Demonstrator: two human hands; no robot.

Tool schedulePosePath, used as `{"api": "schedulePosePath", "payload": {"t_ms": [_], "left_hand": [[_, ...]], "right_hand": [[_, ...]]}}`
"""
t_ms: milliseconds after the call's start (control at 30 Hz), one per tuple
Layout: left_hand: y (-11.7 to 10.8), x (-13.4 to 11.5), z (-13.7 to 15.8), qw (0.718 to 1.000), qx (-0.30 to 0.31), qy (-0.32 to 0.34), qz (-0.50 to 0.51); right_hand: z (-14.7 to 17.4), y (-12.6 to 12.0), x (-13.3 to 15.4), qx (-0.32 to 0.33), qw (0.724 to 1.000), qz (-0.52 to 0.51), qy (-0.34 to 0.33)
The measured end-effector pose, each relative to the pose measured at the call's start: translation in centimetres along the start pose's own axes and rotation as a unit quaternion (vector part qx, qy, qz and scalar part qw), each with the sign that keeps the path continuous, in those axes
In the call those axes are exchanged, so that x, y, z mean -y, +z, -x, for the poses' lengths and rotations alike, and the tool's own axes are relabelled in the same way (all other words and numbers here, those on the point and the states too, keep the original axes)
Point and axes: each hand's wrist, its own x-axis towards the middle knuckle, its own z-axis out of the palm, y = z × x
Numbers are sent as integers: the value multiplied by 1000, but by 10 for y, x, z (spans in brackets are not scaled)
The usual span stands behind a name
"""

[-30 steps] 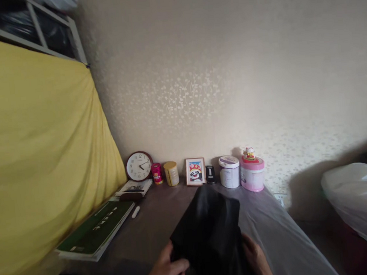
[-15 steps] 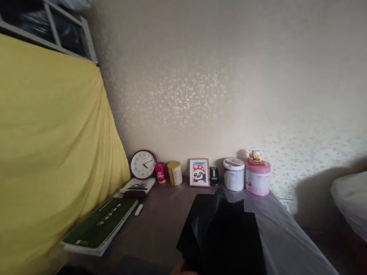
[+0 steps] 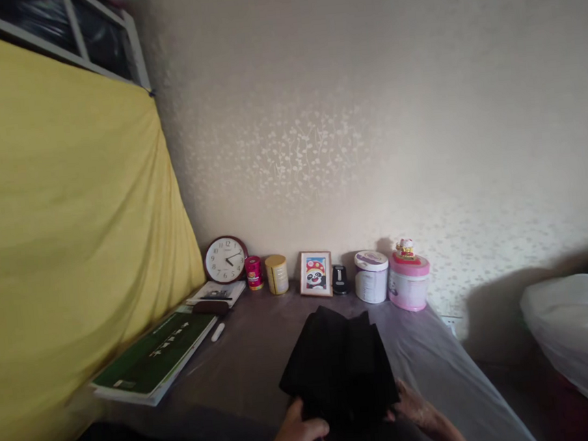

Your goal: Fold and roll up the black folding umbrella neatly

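Observation:
A black, folded sheet-like item (image 3: 340,367) with angular flaps is held out over the near part of the table. It is too dark to show its exact kind. My left hand (image 3: 297,436) grips its lower left side, thumb on top and fingers curled under. On the lower right edge, my right hand (image 3: 416,409) has its fingers closed on the same item, the fingertips partly hidden behind it. The grey-covered table (image 3: 244,362) lies beneath both hands.
Along the wall stand a round clock (image 3: 226,259), a pink can (image 3: 254,273), a yellow-lidded canister (image 3: 277,275), a framed panda picture (image 3: 316,273), a small black object (image 3: 340,280) and two tubs (image 3: 372,279). A green book (image 3: 156,356) lies left, near a white object (image 3: 218,332).
The black item has been drawn in and looks more compact, its right side moving left. My right hand has come into fuller view. My left hand has risen slightly.

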Motion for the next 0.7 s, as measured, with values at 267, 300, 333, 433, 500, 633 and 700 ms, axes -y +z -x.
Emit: {"api": "schedulePosePath", "payload": {"t_ms": [267, 300, 333, 433, 500, 633, 700], "left_hand": [[14, 1, -8, 993, -37, 43, -105], [13, 2, -9, 990, -37, 47, -125], [13, 3, -11, 987, -38, 50, -149], [11, 7, -14, 968, -50, 84, -231], [11, 9, -14, 948, -58, 127, -285], [13, 14, -9, 916, -52, 161, -363], [12, 16, -8, 908, -43, 162, -384]], "right_hand": [[29, -30, -6, -8, 987, 149, 57], [34, -34, -7, -29, 981, 187, 50], [39, -38, -7, -47, 973, 221, 45], [54, -44, -8, -82, 958, 269, 49], [62, -44, -9, -91, 955, 276, 64], [71, -38, -15, -102, 945, 301, 74], [72, -37, -20, -107, 941, 311, 75]]}}
